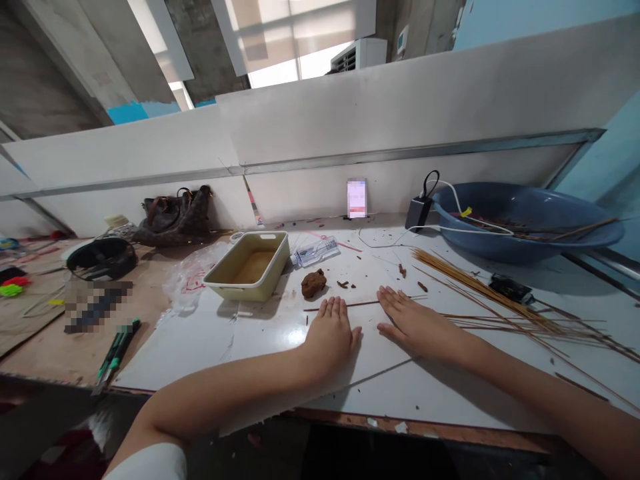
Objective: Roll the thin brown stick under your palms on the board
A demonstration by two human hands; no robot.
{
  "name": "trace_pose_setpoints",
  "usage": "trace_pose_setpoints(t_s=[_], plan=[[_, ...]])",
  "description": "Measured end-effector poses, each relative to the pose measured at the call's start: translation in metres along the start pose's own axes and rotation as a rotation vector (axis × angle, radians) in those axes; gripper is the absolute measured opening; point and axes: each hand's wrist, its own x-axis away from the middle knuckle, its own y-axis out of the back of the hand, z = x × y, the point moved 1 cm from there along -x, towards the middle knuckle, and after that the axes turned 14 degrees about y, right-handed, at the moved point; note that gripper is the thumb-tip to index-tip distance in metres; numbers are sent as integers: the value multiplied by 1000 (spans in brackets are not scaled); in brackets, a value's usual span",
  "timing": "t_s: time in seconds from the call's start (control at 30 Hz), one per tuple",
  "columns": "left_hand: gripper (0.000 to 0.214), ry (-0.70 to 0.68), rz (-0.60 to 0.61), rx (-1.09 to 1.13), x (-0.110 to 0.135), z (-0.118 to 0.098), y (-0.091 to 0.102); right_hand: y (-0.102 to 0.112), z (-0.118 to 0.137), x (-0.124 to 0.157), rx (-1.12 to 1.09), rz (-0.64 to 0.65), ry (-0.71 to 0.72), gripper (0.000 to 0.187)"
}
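My left hand [331,333] lies palm down on the white board [250,340], fingers stretched out together. My right hand [411,319] lies flat beside it, fingers extended. Under both sets of fingertips runs one thin brown stick [367,304], lying left to right. A lump of brown clay-like paste [313,283] sits just beyond my left hand, with small crumbs [345,285] beside it. Neither hand grips anything.
A cream rectangular tray [250,267] stands at the left of the lump. A pile of thin sticks [500,300] fans out at the right. Behind it a blue basin [530,223] holds sticks and a white cable. A phone [357,198] leans on the back wall. Green-handled tools [117,350] lie left.
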Motion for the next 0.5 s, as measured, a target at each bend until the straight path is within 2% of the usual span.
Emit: trace_pose_setpoints(t_s=[0.13,0.33,0.5], plan=[[74,-70,-37,-25,9,2,-8,-2,5,8,19,12,22,86],[70,20,-70,4,-4,2,-8,0,-2,-2,-11,-21,5,87],[73,-61,-86,-4,12,2,-14,-12,4,12,26,-26,26,89]])
